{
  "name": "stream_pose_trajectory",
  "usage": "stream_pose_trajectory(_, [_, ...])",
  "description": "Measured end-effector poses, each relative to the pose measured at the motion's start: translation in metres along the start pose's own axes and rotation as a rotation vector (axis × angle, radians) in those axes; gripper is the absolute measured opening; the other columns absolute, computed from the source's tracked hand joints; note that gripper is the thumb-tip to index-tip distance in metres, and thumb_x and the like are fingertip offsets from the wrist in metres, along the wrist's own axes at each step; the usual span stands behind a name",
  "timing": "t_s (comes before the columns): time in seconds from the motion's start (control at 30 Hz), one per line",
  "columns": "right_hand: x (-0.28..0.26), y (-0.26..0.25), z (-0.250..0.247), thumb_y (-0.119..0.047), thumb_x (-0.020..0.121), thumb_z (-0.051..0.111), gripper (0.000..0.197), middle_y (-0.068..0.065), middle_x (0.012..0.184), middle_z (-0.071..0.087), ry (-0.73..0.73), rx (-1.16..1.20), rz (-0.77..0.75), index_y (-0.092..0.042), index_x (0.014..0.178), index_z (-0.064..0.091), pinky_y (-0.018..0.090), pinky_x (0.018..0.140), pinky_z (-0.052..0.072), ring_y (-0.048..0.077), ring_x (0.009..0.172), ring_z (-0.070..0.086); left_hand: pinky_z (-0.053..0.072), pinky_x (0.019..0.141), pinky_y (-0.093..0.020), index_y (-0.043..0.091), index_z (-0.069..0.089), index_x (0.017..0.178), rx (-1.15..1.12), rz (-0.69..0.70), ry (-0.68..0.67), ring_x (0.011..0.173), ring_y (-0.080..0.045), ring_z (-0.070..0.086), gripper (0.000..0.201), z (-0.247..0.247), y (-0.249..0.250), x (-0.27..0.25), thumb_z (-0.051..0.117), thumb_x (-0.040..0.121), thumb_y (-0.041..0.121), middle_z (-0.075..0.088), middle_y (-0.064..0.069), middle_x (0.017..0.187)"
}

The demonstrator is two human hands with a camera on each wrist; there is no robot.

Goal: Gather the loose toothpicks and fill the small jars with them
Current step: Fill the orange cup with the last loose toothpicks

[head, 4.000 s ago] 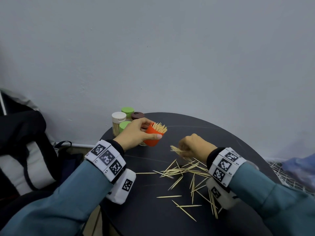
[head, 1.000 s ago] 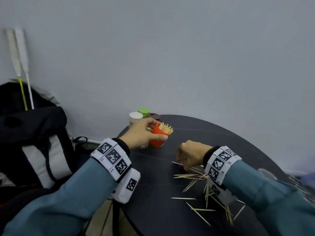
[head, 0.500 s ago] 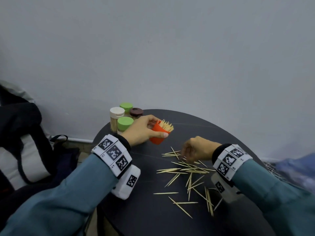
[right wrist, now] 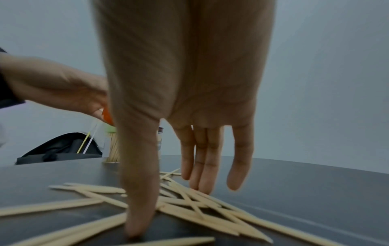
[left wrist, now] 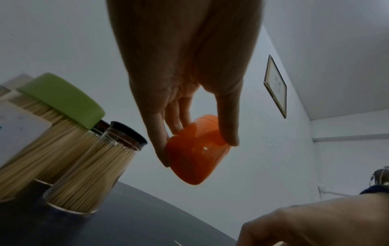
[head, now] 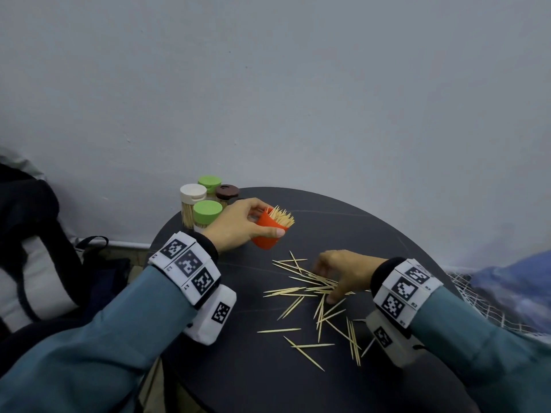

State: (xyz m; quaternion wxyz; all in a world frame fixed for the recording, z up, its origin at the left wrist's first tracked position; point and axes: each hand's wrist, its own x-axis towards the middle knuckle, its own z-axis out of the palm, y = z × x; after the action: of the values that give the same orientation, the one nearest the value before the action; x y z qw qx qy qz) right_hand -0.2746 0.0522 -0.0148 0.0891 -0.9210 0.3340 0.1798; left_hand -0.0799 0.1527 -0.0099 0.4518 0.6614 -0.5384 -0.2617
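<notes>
My left hand [head: 238,223] grips a small orange jar [head: 267,234] [left wrist: 195,153] above the round black table [head: 343,222], tilted to the right, with a tuft of toothpicks [head: 281,217] sticking out of its mouth. Loose toothpicks [head: 310,296] [right wrist: 189,201] lie scattered across the middle of the table. My right hand [head: 340,272] [right wrist: 183,191] is lowered onto that pile with fingers straight and spread; thumb tip and fingertips touch the toothpicks and the tabletop. It holds nothing.
Several capped jars full of toothpicks stand at the table's back left: a white-lidded one [head: 192,204], two green-lidded ones [head: 207,213] and a brown-lidded one [head: 227,193] [left wrist: 101,159]. A dark bag [head: 35,248] sits left of the table, a wall close behind.
My right hand, curled in a fist a second ago, has opened and come down flat onto the loose toothpicks. The left hand keeps the orange jar in about the same place.
</notes>
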Motion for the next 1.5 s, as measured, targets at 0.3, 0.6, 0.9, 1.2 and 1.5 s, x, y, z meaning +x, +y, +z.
stream_pose_trajectory(0.3, [0.007,-0.003,0.006,-0.014,0.088,0.061,0.024,0.011,0.112,0.064,0.081,-0.031,0.022,-0.005,0.111,0.063,0.024,0.082,0.046,0.023,0.102,0.06,0.043,0.077,-0.019,0.016,0.053,0.123,0.012,0.001,-0.007,0.103,-0.01,0.052,0.054,0.007,0.005,0.0,0.076,0.076,0.026,0.056,0.004,0.112])
stream_pose_trajectory(0.6, [0.011,-0.006,0.009,-0.02,0.096,0.049,0.03,0.014,0.12,0.059,0.02,-0.054,0.081,-0.004,0.119,0.059,0.029,0.086,0.045,0.026,0.11,0.057,0.043,0.086,-0.022,0.015,0.056,0.121,0.001,0.025,-0.007,0.103,-0.011,0.055,0.054,0.02,0.01,0.007,0.079,0.073,0.025,0.059,0.002,0.112])
stream_pose_trajectory(0.9, [0.014,-0.006,0.009,-0.023,0.098,0.044,0.034,0.015,0.125,0.056,0.029,-0.073,0.11,-0.002,0.123,0.054,0.033,0.097,0.045,0.027,0.114,0.054,0.041,0.085,-0.022,0.014,0.053,0.125,0.011,0.033,-0.041,0.103,-0.01,0.052,0.056,0.031,0.014,0.01,0.077,0.075,0.025,0.057,0.001,0.115])
stream_pose_trajectory(1.2, [0.017,0.0,0.011,-0.022,0.096,0.047,0.03,0.012,0.121,0.054,0.169,-0.002,0.117,-0.007,0.123,0.047,0.037,0.093,0.048,0.027,0.109,0.056,0.041,0.087,-0.023,0.013,0.053,0.126,0.018,0.028,-0.034,0.105,-0.011,0.052,0.058,0.029,0.013,0.009,0.077,0.075,0.025,0.058,-0.002,0.121])
stream_pose_trajectory(1.5, [0.011,0.008,0.004,-0.014,0.087,0.063,0.011,0.005,0.098,0.067,0.357,0.135,0.004,-0.011,0.097,0.067,0.029,0.082,0.051,0.019,0.092,0.063,0.041,0.085,-0.023,0.015,0.052,0.125,0.03,0.016,-0.034,0.104,-0.01,0.051,0.057,0.026,0.012,0.006,0.077,0.075,0.025,0.056,0.002,0.117])
